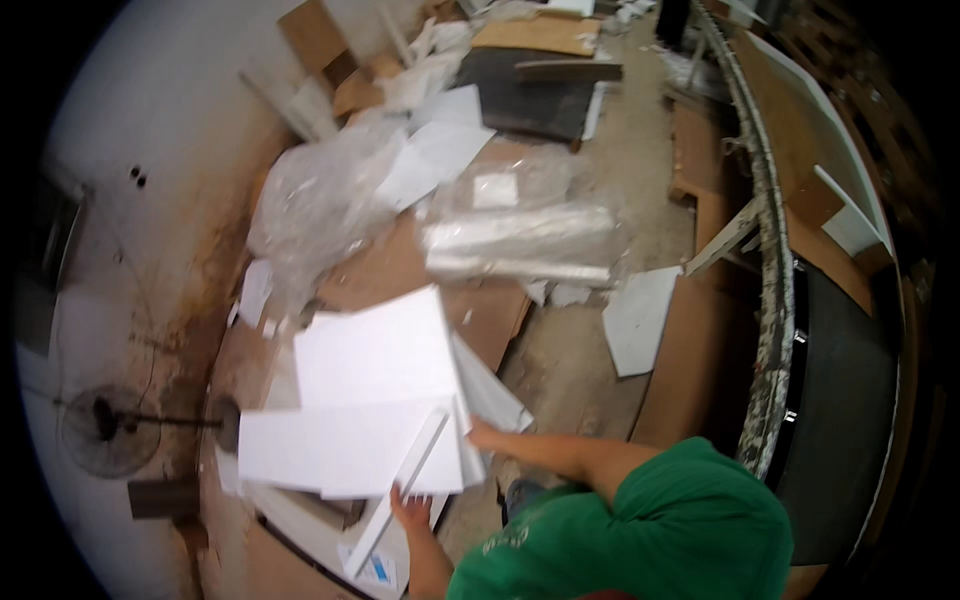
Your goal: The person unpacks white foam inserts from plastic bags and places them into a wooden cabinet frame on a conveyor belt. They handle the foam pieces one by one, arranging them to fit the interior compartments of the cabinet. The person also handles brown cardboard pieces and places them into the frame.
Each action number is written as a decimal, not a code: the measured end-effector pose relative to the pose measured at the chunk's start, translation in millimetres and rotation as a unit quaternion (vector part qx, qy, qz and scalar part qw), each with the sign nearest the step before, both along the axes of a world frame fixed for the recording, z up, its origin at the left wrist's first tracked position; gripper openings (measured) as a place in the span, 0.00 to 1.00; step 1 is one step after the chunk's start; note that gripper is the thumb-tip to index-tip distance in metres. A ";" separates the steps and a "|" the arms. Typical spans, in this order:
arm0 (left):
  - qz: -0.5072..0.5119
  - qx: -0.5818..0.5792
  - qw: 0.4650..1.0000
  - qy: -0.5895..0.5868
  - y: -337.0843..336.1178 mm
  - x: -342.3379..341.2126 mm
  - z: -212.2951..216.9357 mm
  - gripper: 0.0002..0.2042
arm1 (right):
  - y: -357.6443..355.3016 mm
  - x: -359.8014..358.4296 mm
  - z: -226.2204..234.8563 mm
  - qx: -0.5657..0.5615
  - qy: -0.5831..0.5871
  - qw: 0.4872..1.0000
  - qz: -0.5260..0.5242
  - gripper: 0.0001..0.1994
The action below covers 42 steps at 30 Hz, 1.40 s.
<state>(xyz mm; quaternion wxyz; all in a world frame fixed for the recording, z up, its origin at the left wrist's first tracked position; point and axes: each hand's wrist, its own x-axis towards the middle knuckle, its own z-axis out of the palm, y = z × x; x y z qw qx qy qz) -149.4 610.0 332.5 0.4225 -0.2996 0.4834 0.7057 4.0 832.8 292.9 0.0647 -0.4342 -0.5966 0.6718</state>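
Several large white boards (pixel 380 345) lie overlapped in front of me, their corners fanned out. A narrow white strip (pixel 420 450) rests slantwise across the lowest board and runs past its near edge. My left hand (pixel 412 512) is at that near edge, thumb by the strip and fingers bent around it. On the right side of the boards, my right hand (pixel 482 434) grips the edge, with some fingers hidden behind it. Under the strip's near end is a label (pixel 372 568) with blue print on a pale surface.
Plastic-wrapped white bundles (pixel 520 240) lie ahead, beside crumpled clear film (pixel 325 200). A pedestal fan (pixel 112 430) is at the left by the stained wall. A worn metal rail (pixel 768 300) runs along the right. Dark panels (pixel 525 95) lie farther off.
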 end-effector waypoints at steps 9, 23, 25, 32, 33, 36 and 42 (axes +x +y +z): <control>0.044 -0.066 0.995 0.057 65.8 38.1 13.2 0.40 | 51.2 34.2 42.6 -0.015 0.003 0.932 0.362 0.29; 0.167 -0.003 0.986 0.018 147.5 67.7 -0.4 0.31 | 223.1 22.7 -0.1 0.020 -0.092 0.965 0.245 0.30; 0.186 -0.042 0.982 0.007 151.0 69.5 6.2 0.32 | 232.5 15.6 0.7 -0.083 -0.080 0.967 0.227 0.30; 0.193 -0.022 0.981 -0.013 210.3 83.0 41.4 0.29 | 268.9 -57.0 33.7 -0.298 -0.100 0.938 0.146 0.28; 0.207 -0.017 0.978 -0.024 217.5 84.8 41.4 0.27 | 271.1 -65.4 30.5 -0.335 -0.080 0.925 0.160 0.28; 0.213 -0.015 0.977 -0.001 262.6 81.1 46.9 0.27 | 283.1 -68.3 12.1 -0.377 -0.041 0.907 0.186 0.26; 0.235 0.031 0.971 0.030 303.4 74.1 60.6 0.29 | 294.9 -57.9 7.2 -0.351 0.003 0.884 0.310 0.18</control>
